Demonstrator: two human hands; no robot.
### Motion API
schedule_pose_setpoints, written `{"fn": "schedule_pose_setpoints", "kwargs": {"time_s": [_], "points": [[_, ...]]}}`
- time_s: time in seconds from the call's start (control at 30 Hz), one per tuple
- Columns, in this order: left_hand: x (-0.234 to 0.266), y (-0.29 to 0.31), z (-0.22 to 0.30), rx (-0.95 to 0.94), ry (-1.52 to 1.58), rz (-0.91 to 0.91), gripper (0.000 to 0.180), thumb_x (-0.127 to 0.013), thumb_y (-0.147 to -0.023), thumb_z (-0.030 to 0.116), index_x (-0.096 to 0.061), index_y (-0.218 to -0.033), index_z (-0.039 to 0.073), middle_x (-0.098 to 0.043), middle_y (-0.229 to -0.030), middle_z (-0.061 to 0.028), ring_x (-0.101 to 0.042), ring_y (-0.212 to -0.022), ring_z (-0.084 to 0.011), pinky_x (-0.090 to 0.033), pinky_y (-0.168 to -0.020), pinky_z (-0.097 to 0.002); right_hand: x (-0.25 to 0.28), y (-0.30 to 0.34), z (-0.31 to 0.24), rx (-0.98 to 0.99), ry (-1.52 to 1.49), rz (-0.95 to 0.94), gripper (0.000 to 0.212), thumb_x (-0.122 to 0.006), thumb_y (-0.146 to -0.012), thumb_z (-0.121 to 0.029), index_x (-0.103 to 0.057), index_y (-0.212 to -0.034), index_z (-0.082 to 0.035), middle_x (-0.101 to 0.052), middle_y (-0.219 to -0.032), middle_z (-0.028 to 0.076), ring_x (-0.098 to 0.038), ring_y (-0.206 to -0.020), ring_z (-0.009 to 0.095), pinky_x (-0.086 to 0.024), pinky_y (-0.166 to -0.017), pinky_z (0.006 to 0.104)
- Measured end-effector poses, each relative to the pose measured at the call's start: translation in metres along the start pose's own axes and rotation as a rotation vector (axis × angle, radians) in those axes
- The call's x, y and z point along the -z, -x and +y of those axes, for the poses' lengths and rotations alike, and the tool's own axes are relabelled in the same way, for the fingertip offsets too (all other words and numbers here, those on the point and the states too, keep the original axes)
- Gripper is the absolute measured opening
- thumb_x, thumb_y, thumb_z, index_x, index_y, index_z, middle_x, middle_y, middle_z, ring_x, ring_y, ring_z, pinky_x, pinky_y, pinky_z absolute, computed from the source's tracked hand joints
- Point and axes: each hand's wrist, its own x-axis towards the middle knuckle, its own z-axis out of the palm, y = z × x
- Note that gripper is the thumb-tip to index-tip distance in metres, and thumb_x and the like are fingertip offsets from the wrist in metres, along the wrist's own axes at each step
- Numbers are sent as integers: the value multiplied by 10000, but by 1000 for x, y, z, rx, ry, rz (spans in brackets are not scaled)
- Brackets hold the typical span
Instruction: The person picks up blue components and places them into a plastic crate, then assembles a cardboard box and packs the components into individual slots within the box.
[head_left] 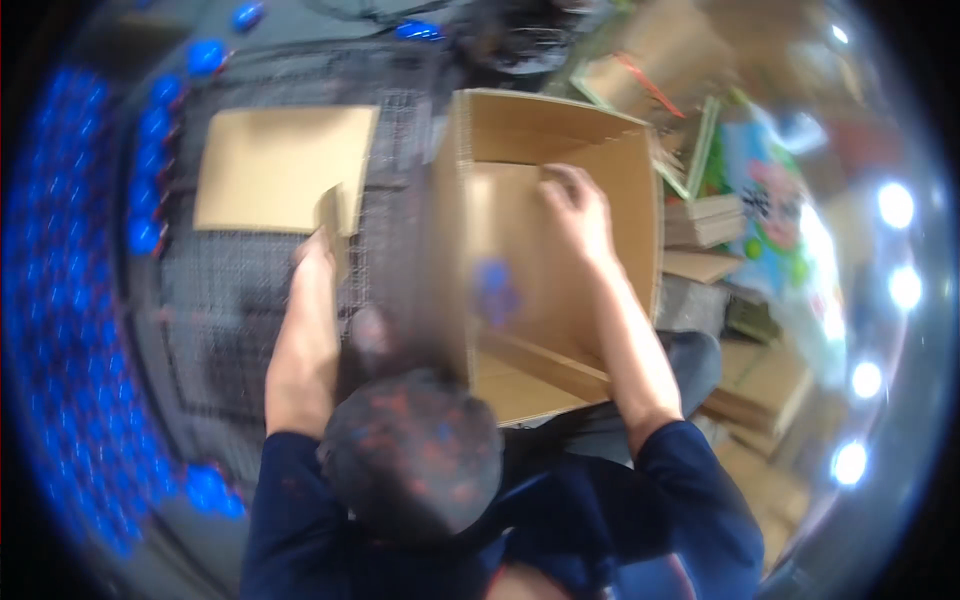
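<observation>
My left hand [315,247] is closed on a narrow piece of cardboard [333,225], seen nearly edge-on, beside a flat cardboard sheet [285,165]. To the right stands an open cardboard box [560,122], tilted toward me. My right hand [580,210] reaches over its opening, fingers loosely bent and apart, with nothing visible in them. Below those fingers, a brown cardboard surface [525,235] inside the box is smeared by motion. A blurred blue shape [495,290] shows there too; whether it is printed or a separate object I cannot tell.
The sheet lies on a dark mesh-like surface [225,290]. Many shiny blue round objects [75,300] fill the far left, and a row of them [150,180] borders the mesh. Stacked cardboard [705,222] and a colourful printed bag [780,220] stand to the right. A patterned rounded shape [415,455] sits near me.
</observation>
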Motion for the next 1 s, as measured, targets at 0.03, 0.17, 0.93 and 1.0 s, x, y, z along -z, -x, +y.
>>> {"fn": "schedule_pose_setpoints", "kwargs": {"time_s": [0.03,0.17,0.93,1.0], "points": [[23,-17,8,243,-84,-18,361,-792,-810,302,-685,-1045,49,-694,-1015,-94,-656,-882,-264,-527,-774,-427,-4,9,-23,-123,-90,-36,315,-627,-893,-199,-642,-1176,-60,-664,-1093,151,-656,-1012,258,-519,-899,375],[14,70,-16,170,43,-2,227,-706,-879,324,-670,-951,112,-650,-879,-51,-627,-763,-219,-512,-631,-399,30,40,0,21,-26,-54,264,-641,-925,-150,-633,-1170,-51,-656,-1076,124,-664,-1003,216,-536,-881,335],[77,246,90,-244,-186,-404,241,-626,-955,281,-571,-1112,107,-490,-623,26,-406,-419,-87,-360,-390,-246,182,45,1,81,-169,319,366,-619,-966,-181,-574,-1278,4,-624,-1260,134,-657,-1035,178,-533,-876,292],[90,279,113,-270,-261,-486,297,-631,-950,286,-593,-1128,52,-542,-647,16,-432,-433,-81,-370,-394,-241,131,31,-79,110,-514,47,429,-637,-951,-166,-531,-1323,19,-626,-1253,145,-644,-1093,193,-552,-861,312]]}}
